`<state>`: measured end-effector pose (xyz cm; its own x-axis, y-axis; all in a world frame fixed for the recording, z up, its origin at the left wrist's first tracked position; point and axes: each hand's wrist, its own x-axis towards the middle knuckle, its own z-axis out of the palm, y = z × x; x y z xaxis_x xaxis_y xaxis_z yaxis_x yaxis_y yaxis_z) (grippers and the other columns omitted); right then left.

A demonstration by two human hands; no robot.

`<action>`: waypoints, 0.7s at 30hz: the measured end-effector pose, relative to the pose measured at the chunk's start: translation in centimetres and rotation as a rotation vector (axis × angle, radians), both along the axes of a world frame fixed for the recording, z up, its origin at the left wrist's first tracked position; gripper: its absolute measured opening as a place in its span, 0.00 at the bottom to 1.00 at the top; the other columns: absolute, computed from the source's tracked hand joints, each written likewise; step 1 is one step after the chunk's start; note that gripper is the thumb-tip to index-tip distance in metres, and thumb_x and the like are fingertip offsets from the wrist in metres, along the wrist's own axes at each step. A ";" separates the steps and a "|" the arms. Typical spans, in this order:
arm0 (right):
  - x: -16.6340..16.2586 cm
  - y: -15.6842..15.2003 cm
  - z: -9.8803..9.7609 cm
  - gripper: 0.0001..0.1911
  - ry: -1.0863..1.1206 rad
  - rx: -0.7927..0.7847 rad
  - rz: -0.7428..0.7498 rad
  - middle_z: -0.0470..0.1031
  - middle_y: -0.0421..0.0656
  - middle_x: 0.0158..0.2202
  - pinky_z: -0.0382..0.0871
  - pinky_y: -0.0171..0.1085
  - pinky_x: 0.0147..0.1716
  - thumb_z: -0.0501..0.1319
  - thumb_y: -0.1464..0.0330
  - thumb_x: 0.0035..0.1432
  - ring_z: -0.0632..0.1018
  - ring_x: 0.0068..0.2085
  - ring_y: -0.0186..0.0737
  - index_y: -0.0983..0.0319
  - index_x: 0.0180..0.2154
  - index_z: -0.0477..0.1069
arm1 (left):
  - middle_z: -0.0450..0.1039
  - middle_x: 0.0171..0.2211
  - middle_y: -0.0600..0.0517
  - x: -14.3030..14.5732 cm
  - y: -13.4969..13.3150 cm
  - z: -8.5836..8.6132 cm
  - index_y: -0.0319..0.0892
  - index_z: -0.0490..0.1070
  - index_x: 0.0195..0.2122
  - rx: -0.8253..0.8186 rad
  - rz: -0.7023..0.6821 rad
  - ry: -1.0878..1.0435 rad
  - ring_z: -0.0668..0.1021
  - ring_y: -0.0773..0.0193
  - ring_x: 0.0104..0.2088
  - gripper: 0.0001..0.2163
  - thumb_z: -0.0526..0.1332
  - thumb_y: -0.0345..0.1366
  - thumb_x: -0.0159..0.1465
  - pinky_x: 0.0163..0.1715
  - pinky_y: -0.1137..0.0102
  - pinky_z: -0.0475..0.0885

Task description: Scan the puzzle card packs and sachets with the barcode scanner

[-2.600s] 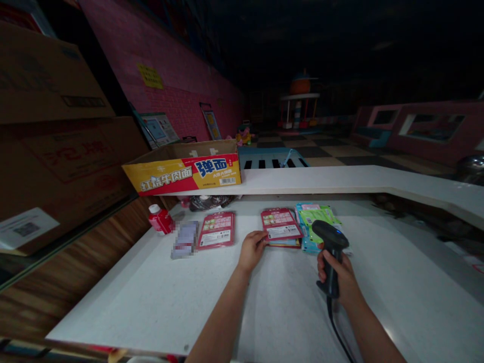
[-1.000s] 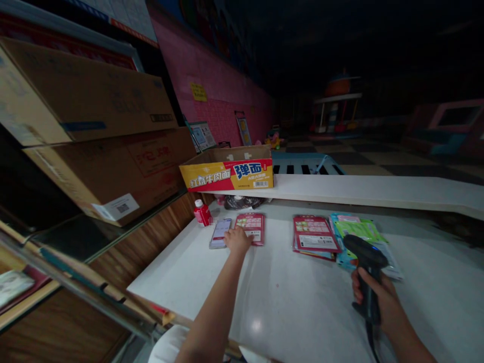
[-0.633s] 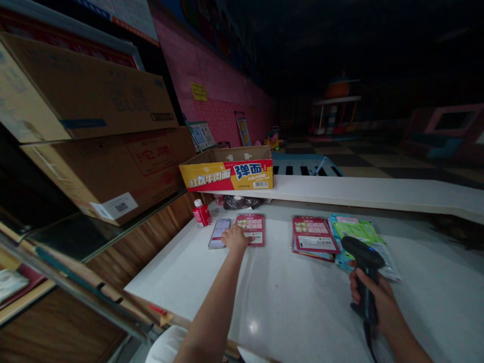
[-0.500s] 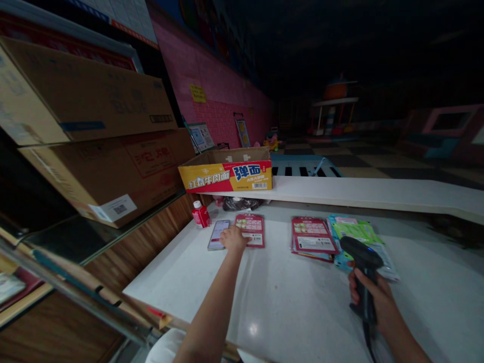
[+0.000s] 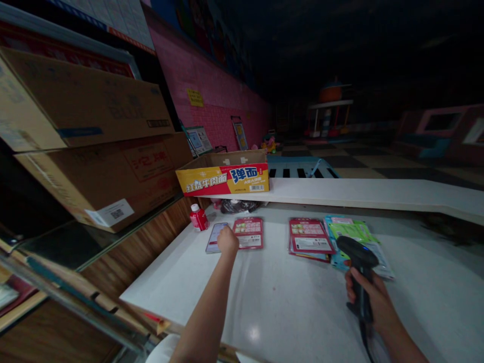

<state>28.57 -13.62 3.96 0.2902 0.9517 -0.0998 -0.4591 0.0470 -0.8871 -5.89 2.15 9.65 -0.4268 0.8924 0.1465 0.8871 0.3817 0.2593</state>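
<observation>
My left hand (image 5: 228, 241) is curled, fingers drawn in, over the right edge of a smartphone (image 5: 214, 239) lying on the white counter; I see nothing held in it. Just right of that hand lies a flat red package (image 5: 250, 234) with a white label. My right hand (image 5: 374, 297) grips the handle of a black barcode scanner (image 5: 357, 252), its cable hanging down. The scanner's head is over the edge of green and blue packets (image 5: 350, 231). Left of these rests a small stack of red packages (image 5: 310, 236).
A red bottle with a white cap (image 5: 198, 219) stands behind the phone. An open noodle carton (image 5: 227, 179) sits on the raised white ledge (image 5: 359, 190) along the back. Stacked cardboard boxes (image 5: 102, 146) occupy the left shelf. The counter (image 5: 280, 307) spreads below my hands.
My left hand's fingers were spread across the phone and the red package; now they are curled in. My right hand keeps the scanner in nearly the same place. The view has shifted slightly.
</observation>
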 end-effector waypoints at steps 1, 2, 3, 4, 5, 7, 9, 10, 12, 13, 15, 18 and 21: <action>-0.1 0.0 0.0 0.25 0.000 0.003 -0.001 0.71 0.34 0.19 0.62 0.30 0.12 0.74 0.55 0.43 0.69 0.15 0.32 0.60 0.40 0.71 | 0.74 0.48 0.36 -0.1 0.0 -0.2 0.33 0.70 0.50 0.001 -0.003 0.014 0.78 0.53 0.49 0.17 0.48 0.22 0.64 0.46 0.66 0.70; -0.1 -0.1 0.1 0.25 -0.001 0.008 -0.008 0.71 0.34 0.19 0.62 0.30 0.12 0.74 0.56 0.43 0.69 0.15 0.31 0.60 0.40 0.71 | 0.73 0.48 0.35 -0.1 0.0 -0.3 0.33 0.70 0.50 -0.010 -0.009 0.026 0.78 0.52 0.49 0.17 0.48 0.23 0.64 0.46 0.65 0.71; -0.2 -0.1 0.1 0.25 -0.004 0.014 -0.020 0.71 0.34 0.20 0.62 0.29 0.12 0.74 0.56 0.44 0.69 0.15 0.31 0.60 0.40 0.71 | 0.73 0.49 0.35 -0.2 0.1 -0.4 0.33 0.71 0.49 -0.035 -0.018 0.032 0.78 0.52 0.49 0.17 0.49 0.24 0.64 0.46 0.64 0.71; -0.3 -0.2 0.2 0.24 -0.009 0.018 -0.031 0.71 0.34 0.19 0.62 0.29 0.12 0.74 0.56 0.45 0.69 0.15 0.31 0.60 0.41 0.71 | 0.73 0.49 0.35 -0.2 0.2 -0.5 0.34 0.72 0.49 -0.067 -0.028 0.031 0.78 0.51 0.49 0.16 0.50 0.26 0.64 0.46 0.64 0.71; -0.5 -0.2 0.3 0.24 -0.013 0.021 -0.042 0.71 0.34 0.19 0.62 0.29 0.12 0.73 0.56 0.45 0.68 0.15 0.30 0.60 0.41 0.71 | 0.73 0.49 0.35 -0.2 0.3 -0.6 0.35 0.72 0.49 -0.101 -0.038 0.028 0.78 0.50 0.49 0.15 0.51 0.28 0.65 0.46 0.63 0.72; -0.7 -0.3 0.6 0.24 -0.019 0.021 -0.058 0.70 0.34 0.19 0.62 0.29 0.11 0.73 0.56 0.45 0.68 0.14 0.30 0.60 0.41 0.71 | 0.74 0.50 0.37 -0.2 0.5 -0.7 0.36 0.73 0.49 -0.153 -0.053 0.023 0.77 0.49 0.50 0.15 0.56 0.33 0.63 0.46 0.63 0.72; -0.9 -0.3 0.8 0.24 -0.022 0.020 -0.066 0.70 0.34 0.19 0.61 0.29 0.11 0.74 0.56 0.44 0.68 0.14 0.30 0.60 0.40 0.72 | 0.74 0.50 0.38 -0.1 0.7 -0.7 0.38 0.72 0.50 -0.179 -0.059 0.025 0.77 0.50 0.51 0.17 0.60 0.37 0.61 0.47 0.64 0.72; -0.9 -0.3 0.9 0.24 -0.024 0.022 -0.067 0.70 0.34 0.19 0.61 0.29 0.11 0.74 0.56 0.44 0.68 0.14 0.30 0.60 0.40 0.72 | 0.74 0.50 0.39 0.0 0.8 -0.7 0.38 0.71 0.51 -0.188 -0.061 0.031 0.77 0.51 0.51 0.18 0.61 0.38 0.61 0.47 0.65 0.71; -0.8 -0.3 0.9 0.25 -0.032 0.019 -0.060 0.70 0.34 0.19 0.61 0.29 0.11 0.74 0.55 0.43 0.68 0.14 0.31 0.60 0.40 0.71 | 0.74 0.51 0.39 0.3 0.8 -0.7 0.39 0.72 0.51 -0.182 -0.088 0.062 0.76 0.52 0.52 0.17 0.61 0.37 0.61 0.47 0.65 0.71; -0.6 -0.3 0.9 0.25 -0.036 0.015 -0.055 0.70 0.35 0.19 0.61 0.29 0.11 0.74 0.55 0.43 0.68 0.14 0.31 0.60 0.40 0.71 | 0.74 0.51 0.39 0.5 0.7 -0.8 0.39 0.72 0.50 -0.165 -0.130 0.088 0.75 0.52 0.53 0.16 0.60 0.36 0.61 0.48 0.65 0.70; -0.4 -0.3 0.7 0.26 -0.038 0.002 -0.038 0.71 0.35 0.19 0.61 0.30 0.12 0.74 0.55 0.43 0.68 0.14 0.32 0.60 0.40 0.71 | 0.73 0.52 0.41 1.1 0.3 -1.2 0.41 0.74 0.49 -0.129 -0.257 0.130 0.73 0.52 0.55 0.14 0.59 0.35 0.62 0.50 0.64 0.69; 0.0 -0.2 0.3 0.26 -0.030 -0.007 -0.011 0.71 0.35 0.19 0.62 0.31 0.12 0.74 0.55 0.43 0.68 0.15 0.32 0.60 0.41 0.70 | 0.71 0.55 0.44 2.0 -0.5 -2.2 0.45 0.74 0.51 -0.104 -0.427 0.127 0.71 0.53 0.57 0.15 0.57 0.38 0.65 0.55 0.64 0.66; 0.2 -0.1 0.0 0.26 -0.024 -0.005 0.000 0.71 0.34 0.20 0.62 0.31 0.12 0.74 0.55 0.43 0.69 0.15 0.32 0.59 0.41 0.70 | 0.68 0.59 0.44 2.5 -1.5 -3.2 0.45 0.72 0.54 -0.085 -0.484 0.097 0.70 0.56 0.58 0.16 0.54 0.39 0.67 0.58 0.65 0.62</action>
